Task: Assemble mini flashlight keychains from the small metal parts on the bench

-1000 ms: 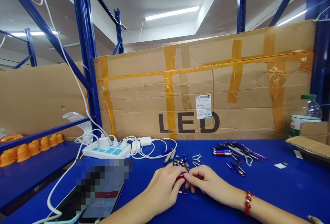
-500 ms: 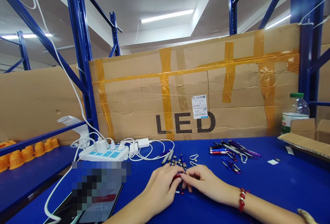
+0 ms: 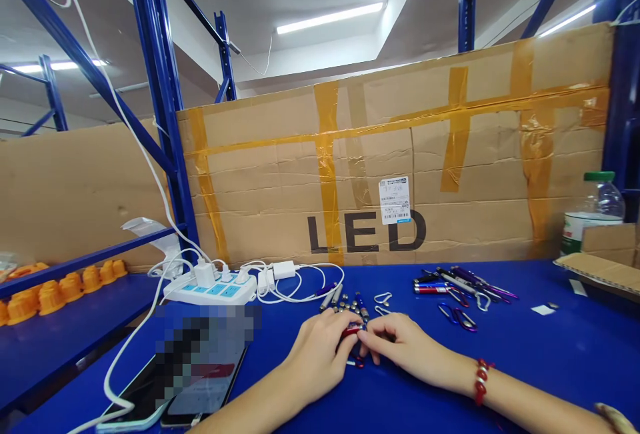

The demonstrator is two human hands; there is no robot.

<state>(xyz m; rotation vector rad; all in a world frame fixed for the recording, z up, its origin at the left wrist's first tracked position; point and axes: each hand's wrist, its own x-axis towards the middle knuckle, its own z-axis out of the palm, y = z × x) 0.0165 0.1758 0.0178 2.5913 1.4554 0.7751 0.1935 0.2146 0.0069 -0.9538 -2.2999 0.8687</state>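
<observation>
My left hand [image 3: 317, 351] is closed around a small red metal tube [image 3: 352, 331], thumb below and fingers over the top. At its right end the thumb and fingertips of my right hand [image 3: 403, 344] pinch the same tube; they partly hide that end. Just under the hands lies a small red and silver piece [image 3: 356, 362], half covered. Beyond my fingers several small metal parts [image 3: 345, 301] lie beside a blue tube [image 3: 361, 306] and silver tubes [image 3: 329, 299]. Silver carabiner clips [image 3: 383, 298] rest to their right.
A heap of penlight-like tubes with clips [image 3: 453, 285] lies at right, with purple and dark carabiners [image 3: 457, 317] before it. At left are a power strip [image 3: 213, 289], white cables and phones [image 3: 200, 381]. A cardboard wall [image 3: 265, 201] closes the back; a bottle [image 3: 593, 214] stands far right.
The view has shifted slightly, so most table things sit a little further right. Both hands keep their hold on the red tube, with only small finger movement.
</observation>
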